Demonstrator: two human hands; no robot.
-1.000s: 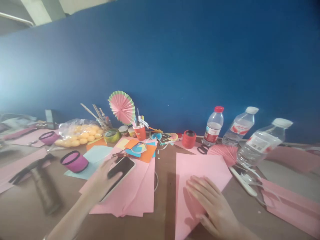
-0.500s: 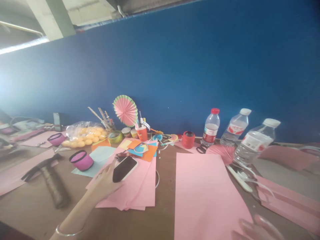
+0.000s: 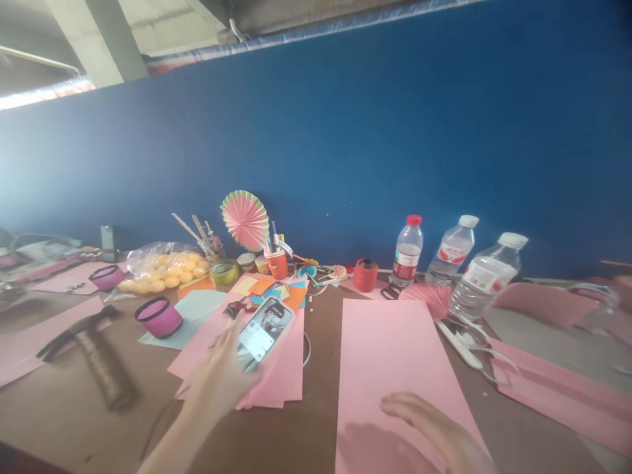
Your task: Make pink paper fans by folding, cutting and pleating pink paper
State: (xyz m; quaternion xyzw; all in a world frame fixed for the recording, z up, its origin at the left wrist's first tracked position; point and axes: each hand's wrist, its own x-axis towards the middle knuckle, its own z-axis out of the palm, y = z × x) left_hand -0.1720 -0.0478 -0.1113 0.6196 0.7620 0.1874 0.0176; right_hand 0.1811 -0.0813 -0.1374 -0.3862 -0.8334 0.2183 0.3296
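Well, from here, the left hand [image 3: 220,368] grips a lit phone [image 3: 263,334]; the right hand [image 3: 434,428] hangs unclenched over pink paper [image 3: 385,349].

Bare hands [image 3: 222,374] with slender fingers [image 3: 401,403], and a slim, uncovered left forearm [image 3: 184,424] tapering toward the wrist

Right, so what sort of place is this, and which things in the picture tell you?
Probably a craft table, set against a blue partition. Pink paper sheets, a pleated paper fan with a green edge and a hammer suggest handmade work.
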